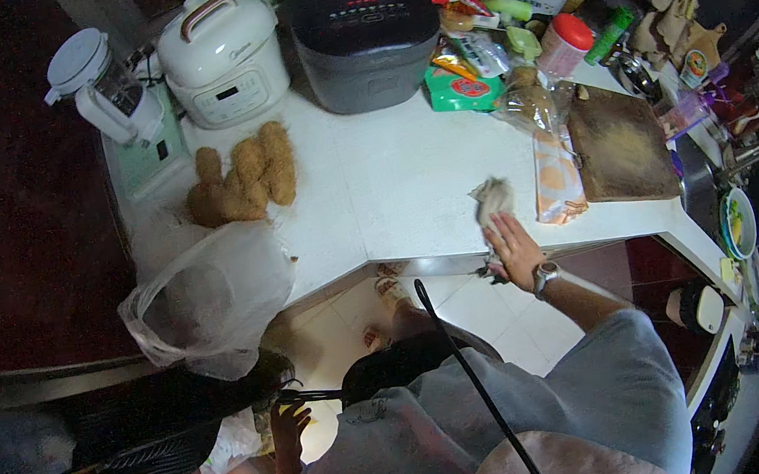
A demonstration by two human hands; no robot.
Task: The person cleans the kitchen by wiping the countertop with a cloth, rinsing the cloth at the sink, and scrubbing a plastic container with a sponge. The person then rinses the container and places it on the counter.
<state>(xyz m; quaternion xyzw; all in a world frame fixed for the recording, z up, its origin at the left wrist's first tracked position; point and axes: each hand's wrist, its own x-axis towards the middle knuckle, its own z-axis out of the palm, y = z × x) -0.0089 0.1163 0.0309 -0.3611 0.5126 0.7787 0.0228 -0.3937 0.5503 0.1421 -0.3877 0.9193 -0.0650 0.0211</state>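
My right hand (517,248), a watch on its wrist, lies over a crumpled grey-white cloth (494,197) at the front edge of the white countertop (407,179). Parts of the cloth stick out beyond the fingers and below the palm. Down beside my body, my left hand (289,426) hangs in shadow, with a small yellow patch at its fingers; its grip is unclear. Several brown, hairy yam-like tubers (248,180) rest on the left of the counter. In front of them a translucent plastic bag (207,298) sags over the edge, its mouth open.
Along the back stand a glass blender jug (114,93), a white Midea cooker (226,66) and a dark grey cooker (366,41). Food packets (467,84) crowd the back right. A wooden cutting board (618,145) lies beside an orange-white packet (558,179). Farther right is a bowl (737,223).
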